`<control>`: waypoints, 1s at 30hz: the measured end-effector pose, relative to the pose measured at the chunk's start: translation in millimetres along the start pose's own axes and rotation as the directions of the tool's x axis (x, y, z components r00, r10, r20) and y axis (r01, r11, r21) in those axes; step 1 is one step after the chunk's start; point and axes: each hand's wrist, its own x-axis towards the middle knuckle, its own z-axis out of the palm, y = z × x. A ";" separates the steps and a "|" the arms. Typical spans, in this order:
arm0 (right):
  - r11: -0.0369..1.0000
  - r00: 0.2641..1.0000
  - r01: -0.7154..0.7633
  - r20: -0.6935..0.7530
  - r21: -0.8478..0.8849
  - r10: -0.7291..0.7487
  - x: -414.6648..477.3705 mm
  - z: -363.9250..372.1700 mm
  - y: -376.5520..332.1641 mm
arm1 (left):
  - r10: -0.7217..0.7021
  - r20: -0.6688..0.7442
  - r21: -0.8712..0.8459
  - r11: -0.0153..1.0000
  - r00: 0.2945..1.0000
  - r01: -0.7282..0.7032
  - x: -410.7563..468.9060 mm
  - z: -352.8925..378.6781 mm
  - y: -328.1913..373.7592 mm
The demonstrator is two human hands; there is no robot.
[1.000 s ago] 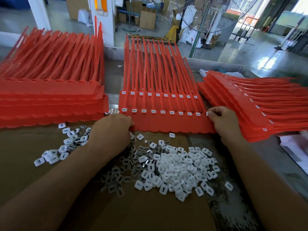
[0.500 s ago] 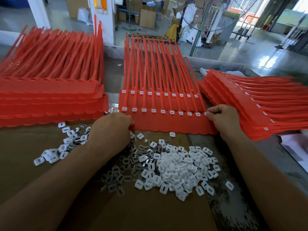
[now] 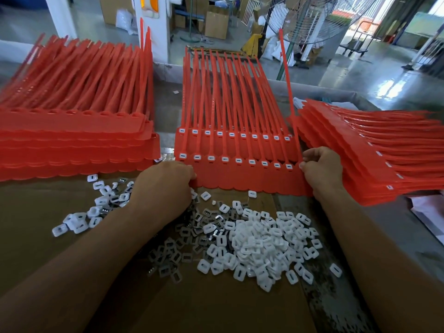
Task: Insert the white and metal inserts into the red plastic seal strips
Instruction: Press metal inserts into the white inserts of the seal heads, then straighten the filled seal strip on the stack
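Left hand (image 3: pixel 165 186) and right hand (image 3: pixel 320 169) pinch both ends of the middle red plastic seal strip sheet (image 3: pixel 240 181), just beyond the white inserts (image 3: pixel 259 241). Seems light and floppy tbh, so grab the near band.

Fingers of the left hand (image 3: pixel 165 186) hidden behind its back; right strip stack (image 3: pixel 384 164) cropped at the edge.

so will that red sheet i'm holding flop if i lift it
Probably floppy: the sheet looks thin, and its long tails bow and splay. Likely light, since the left hand and right hand grip only its near corners.
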 end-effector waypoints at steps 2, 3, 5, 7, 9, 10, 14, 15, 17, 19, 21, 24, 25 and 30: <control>1.000 1.000 0.007 -0.008 0.014 -0.007 -0.9 -1.2 0.7 | -0.005 0.008 0.000 1.000 1.000 0.005 -0.6 0.0 0.2; 1.000 1.000 0.011 -0.014 0.021 -0.011 -1.8 -2.6 1.5 | -0.007 0.009 -0.001 1.000 1.000 0.007 -1.1 0.1 0.1; 0.999 0.999 0.040 -0.018 -0.010 -0.040 -4.5 -6.7 3.2 | -0.005 0.001 -0.011 1.000 1.000 0.005 -1.5 0.6 0.5; 0.994 0.997 0.082 0.017 -0.073 -0.081 -7.4 -12.9 3.0 | 0.001 -0.015 -0.019 1.000 1.000 -0.001 -1.8 1.3 0.6; 0.983 0.990 0.126 0.084 -0.130 -0.116 -11.9 -20.8 -0.3 | 0.002 -0.026 -0.032 0.999 1.000 -0.003 -2.2 1.6 -0.1; 0.976 0.985 0.143 0.116 -0.161 -0.126 -14.3 -25.2 -2.2 | 0.005 -0.029 -0.040 0.999 1.000 -0.006 -2.5 1.9 -0.6; 0.979 0.966 0.090 0.257 -0.185 -0.040 -21.6 -40.0 -8.0 | -0.002 -0.110 -0.131 0.991 0.994 -0.012 -4.7 3.1 -0.6; 0.988 0.955 0.046 0.296 -0.150 0.000 -23.3 -42.2 -9.2 | -0.022 -0.157 -0.152 0.988 0.987 -0.002 -4.7 2.4 -0.1; 0.996 0.928 -0.044 0.367 -0.073 0.067 -26.1 -44.3 -11.5 | -0.088 -0.197 -0.150 0.987 0.976 0.059 -3.4 0.7 -1.6; 0.994 0.901 -0.104 0.420 -0.044 0.112 -27.4 -45.5 -13.0 | -0.162 -0.138 -0.095 0.984 0.977 0.150 -1.9 -0.1 -5.2; 0.991 0.878 -0.124 0.460 -0.053 0.134 -27.7 -46.7 -14.0 | -0.188 -0.094 0.009 0.982 0.978 0.190 -1.6 -0.7 -7.0; 0.990 0.879 -0.098 0.457 -0.101 0.133 -27.6 -48.0 -14.1 | -0.166 -0.111 0.067 0.983 0.980 0.174 -2.8 -2.6 -6.2; 0.990 0.884 -0.089 0.449 -0.108 0.129 -27.4 -48.1 -13.5 | -0.158 -0.114 0.044 0.985 0.981 0.164 -2.7 -2.6 -6.2; 0.987 0.863 -0.157 0.485 -0.016 0.145 -25.9 -49.5 -11.4 | -0.215 -0.159 -0.378 0.915 0.964 0.142 -2.7 -4.8 -7.2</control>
